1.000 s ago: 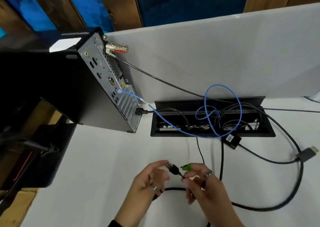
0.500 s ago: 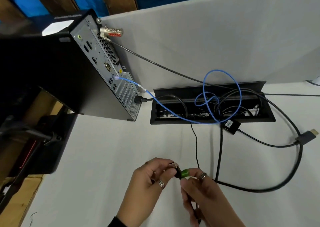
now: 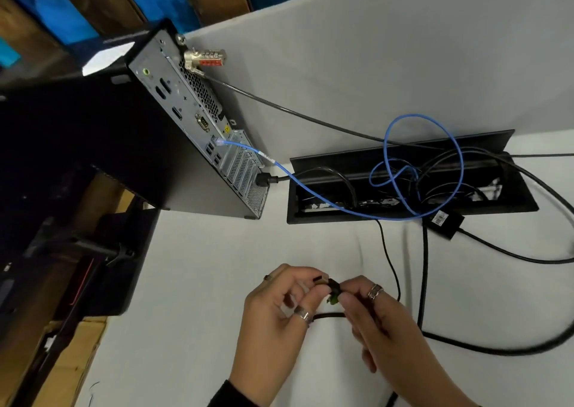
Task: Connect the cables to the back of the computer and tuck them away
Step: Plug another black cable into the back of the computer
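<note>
Item: black cable plug (image 3: 332, 285), pinched between left hand (image 3: 279, 310) and right hand (image 3: 377, 316), both closed on it above the desk (image 3: 198, 298) (green tab at the right fingertips). Step, apparently: orienting it. Next: carry it to a free port on the computer (image 3: 198, 133).

Both my hands low centre over white desk (image 3: 192, 282). Left hand (image 3: 273, 310) and right hand (image 3: 379, 319) pinch same black plug (image 3: 333, 285), metal tip toward left fingers, green bit under it. Computer (image 3: 198, 133) upper left, rear ports facing me; blue cable (image 3: 310, 186) and black power lead (image 3: 265, 179) plugged in. Cable tray (image 3: 410, 211) open, leads spilling out.
</note>
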{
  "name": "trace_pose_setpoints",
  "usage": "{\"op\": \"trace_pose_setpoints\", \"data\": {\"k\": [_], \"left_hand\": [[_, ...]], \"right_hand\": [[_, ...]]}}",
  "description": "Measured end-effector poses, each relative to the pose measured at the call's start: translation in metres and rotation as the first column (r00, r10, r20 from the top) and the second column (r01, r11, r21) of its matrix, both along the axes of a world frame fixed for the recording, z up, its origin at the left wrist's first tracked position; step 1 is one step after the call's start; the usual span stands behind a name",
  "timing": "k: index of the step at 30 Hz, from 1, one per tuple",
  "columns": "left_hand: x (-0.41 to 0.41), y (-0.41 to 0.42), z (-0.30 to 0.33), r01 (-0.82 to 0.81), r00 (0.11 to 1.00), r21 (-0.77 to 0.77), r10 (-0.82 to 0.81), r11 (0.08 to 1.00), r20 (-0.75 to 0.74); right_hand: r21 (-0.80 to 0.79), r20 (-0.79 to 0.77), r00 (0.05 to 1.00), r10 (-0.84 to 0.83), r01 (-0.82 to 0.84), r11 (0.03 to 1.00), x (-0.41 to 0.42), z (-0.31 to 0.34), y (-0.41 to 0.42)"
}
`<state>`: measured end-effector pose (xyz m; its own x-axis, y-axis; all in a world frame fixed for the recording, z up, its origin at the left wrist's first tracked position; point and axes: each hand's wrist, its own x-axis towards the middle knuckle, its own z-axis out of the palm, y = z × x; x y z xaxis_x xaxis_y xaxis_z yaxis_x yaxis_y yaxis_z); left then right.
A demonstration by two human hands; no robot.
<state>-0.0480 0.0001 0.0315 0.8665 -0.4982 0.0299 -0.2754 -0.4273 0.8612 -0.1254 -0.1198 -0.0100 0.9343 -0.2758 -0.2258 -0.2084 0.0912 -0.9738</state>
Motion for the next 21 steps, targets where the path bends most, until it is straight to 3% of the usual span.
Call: {"op": "trace_pose_setpoints", "data": {"k": [11, 21], "left_hand": [[0.046, -0.002, 0.016, -0.055, 0.985, 0.029, 0.050, 0.998, 0.165], [0.065, 0.000, 0.029, -0.027, 0.869, 0.113, -0.033, 0.993, 0.494]], "right_hand": [[-0.098, 0.166, 0.986, 0.003, 0.014, 0.995, 0.057, 0.008, -0.010], [-0.044, 0.324, 0.946, -0.019, 0.035, 0.998, 0.089, 0.007, -0.005]]}}
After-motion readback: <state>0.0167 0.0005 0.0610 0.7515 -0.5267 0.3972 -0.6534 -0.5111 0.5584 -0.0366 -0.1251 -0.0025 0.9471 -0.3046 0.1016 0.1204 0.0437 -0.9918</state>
